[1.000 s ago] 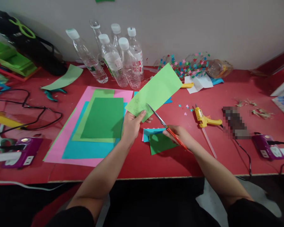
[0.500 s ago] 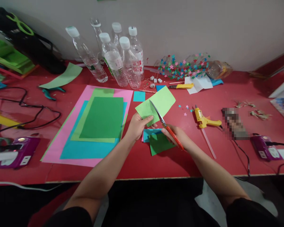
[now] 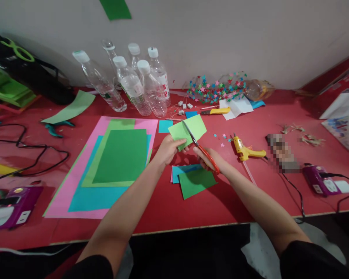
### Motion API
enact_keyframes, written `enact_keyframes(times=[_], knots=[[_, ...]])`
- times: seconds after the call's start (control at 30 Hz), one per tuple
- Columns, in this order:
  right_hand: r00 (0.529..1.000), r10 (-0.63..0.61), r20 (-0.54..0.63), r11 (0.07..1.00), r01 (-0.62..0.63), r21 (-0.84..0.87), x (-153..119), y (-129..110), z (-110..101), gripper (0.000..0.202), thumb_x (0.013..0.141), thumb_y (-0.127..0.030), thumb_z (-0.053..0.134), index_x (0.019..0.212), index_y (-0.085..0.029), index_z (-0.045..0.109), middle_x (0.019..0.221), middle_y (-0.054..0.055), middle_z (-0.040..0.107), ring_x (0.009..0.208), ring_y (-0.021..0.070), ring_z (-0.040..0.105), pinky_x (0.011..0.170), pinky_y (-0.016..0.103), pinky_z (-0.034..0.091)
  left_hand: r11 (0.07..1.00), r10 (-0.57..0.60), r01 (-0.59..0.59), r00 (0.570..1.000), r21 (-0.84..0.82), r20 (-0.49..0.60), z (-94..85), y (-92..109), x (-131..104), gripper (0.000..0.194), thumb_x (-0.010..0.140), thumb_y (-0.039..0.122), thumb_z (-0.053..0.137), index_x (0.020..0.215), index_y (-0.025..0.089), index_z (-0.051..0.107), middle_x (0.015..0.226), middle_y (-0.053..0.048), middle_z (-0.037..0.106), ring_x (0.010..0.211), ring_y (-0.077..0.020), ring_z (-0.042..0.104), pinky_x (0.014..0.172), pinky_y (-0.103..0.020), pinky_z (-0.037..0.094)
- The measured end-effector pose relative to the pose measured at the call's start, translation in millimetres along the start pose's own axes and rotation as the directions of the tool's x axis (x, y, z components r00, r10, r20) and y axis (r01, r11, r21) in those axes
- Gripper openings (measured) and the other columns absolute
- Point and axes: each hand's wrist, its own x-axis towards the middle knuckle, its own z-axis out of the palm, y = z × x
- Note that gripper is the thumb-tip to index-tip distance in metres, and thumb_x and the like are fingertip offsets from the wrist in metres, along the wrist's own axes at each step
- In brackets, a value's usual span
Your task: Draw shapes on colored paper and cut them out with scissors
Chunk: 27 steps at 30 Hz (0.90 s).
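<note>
My left hand pinches the lower left part of a light green sheet, thumb on top. My right hand is closed round the orange handles of a pair of scissors. The scissor blades lie across the light green sheet and point up and to the left. Below my hands, a dark green piece rests partly over a blue piece on the red table. A small teal square is just beyond my left hand.
Large coloured sheets lie stacked at the left. Several clear bottles stand at the back. A yellow glue gun, a yellow cutter and a purple socket block are at the right. Loose stars lie near the glue gun.
The camera view has tilted up and shifted slightly right. Both hands have moved a little away from the dark green and blue pieces, which show more fully. The sheet and scissors remain held.
</note>
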Motion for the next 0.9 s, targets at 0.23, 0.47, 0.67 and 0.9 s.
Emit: enact_keyframes(times=[0.23,0.47,0.67,0.9], knots=[[0.998,0.042,-0.046,0.999,-0.041,0.015,21.7,-13.3,3.9,0.060,0.079,-0.076,0.047,0.058,-0.020,0.045,0.034,-0.002,0.043,0.029,0.0097,0.041,0.035,0.023,0.032,1.000,0.006,-0.006,0.999,0.014,-0.033,-8.2,-4.1,12.9,0.028,0.060,0.026,0.076,0.078,0.012,0.060,0.064,0.001,0.064,0.049,-0.0089,0.057,0.048,-0.020,0.045],[0.995,0.021,-0.099,0.969,0.004,0.248,18.0,-6.7,-2.0,0.053,0.079,-0.071,0.052,0.066,-0.019,0.048,0.038,-0.006,0.044,0.029,0.0073,0.039,0.033,0.020,0.030,0.992,-0.055,0.054,0.998,0.111,0.008,-21.8,-6.0,-2.4,0.027,0.067,0.029,0.073,0.084,0.012,0.060,0.066,-0.003,0.067,0.052,-0.0132,0.062,0.045,-0.022,0.045],[0.968,-0.185,-0.171,0.934,0.227,0.277,1.3,1.7,-12.5,0.043,0.069,-0.053,0.073,0.067,-0.019,0.047,0.047,-0.007,0.045,0.040,0.0061,0.043,0.040,0.019,0.033,0.966,-0.183,0.158,0.977,0.207,0.106,-14.3,0.5,-29.3,0.027,0.067,0.028,0.075,0.083,0.011,0.060,0.061,-0.002,0.064,0.043,-0.0098,0.055,0.036,-0.018,0.035],[0.953,-0.238,-0.189,0.876,0.295,0.382,-7.8,9.9,2.4,0.038,0.069,-0.045,0.072,0.065,-0.020,0.043,0.044,-0.009,0.043,0.038,0.0053,0.037,0.040,0.019,0.029,0.957,-0.205,0.152,0.957,0.246,0.206,1.7,-9.9,-45.9,0.041,0.067,0.031,0.077,0.104,0.016,0.065,0.077,0.000,0.069,0.055,-0.0098,0.061,0.047,-0.018,0.045]])
